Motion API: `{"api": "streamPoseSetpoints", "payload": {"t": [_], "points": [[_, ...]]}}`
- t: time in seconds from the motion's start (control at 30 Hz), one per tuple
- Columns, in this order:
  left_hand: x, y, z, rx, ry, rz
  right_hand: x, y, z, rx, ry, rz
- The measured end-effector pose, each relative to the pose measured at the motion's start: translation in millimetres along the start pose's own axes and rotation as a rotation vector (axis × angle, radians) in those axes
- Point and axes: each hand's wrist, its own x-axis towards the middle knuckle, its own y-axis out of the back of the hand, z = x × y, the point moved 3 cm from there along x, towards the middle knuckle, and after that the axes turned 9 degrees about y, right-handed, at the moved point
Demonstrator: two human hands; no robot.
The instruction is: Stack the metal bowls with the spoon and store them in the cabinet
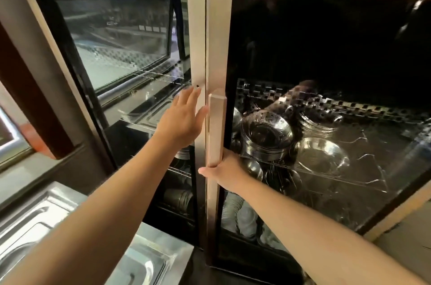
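Gripping the door handle (217, 130) with right hand (227, 171); left hand (182, 121) open, flat against cabinet (198, 40), holding nothing.

A tall glass-door cabinet (217, 40) with brushed metal frames fills the view, both doors shut. Behind the right door's dark glass, stacked metal bowls (267, 135) sit on a wire shelf; another shiny bowl (323, 155) rests at their 3 o'clock.
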Motion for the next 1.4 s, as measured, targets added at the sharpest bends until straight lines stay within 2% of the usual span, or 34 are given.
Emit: {"api": "streamPoseSetpoints", "payload": {"t": [0.17,0.57,0.93,1.13,1.27,1.4], "points": [[10,-28,-10,0.015,0.006,-0.097,21,3,10,-0.064,-0.001,-0.016],[10,-45,-21,0.104,-0.013,-0.058,60,10,23,-0.109,-0.036,0.087],[10,-45,-23,0.317,-0.015,-0.023,57,13,11,-0.189,-0.091,0.115],[7,-18,-7,0.433,-0.011,-0.052,39,18,-4,-0.321,-0.071,-0.004],[-10,11,3,0.417,-0.019,-0.034,31,23,-12,-0.237,-0.108,-0.098],[-25,39,6,0.433,-0.095,0.005,15,39,-28,-0.169,-0.118,-0.022]]}}
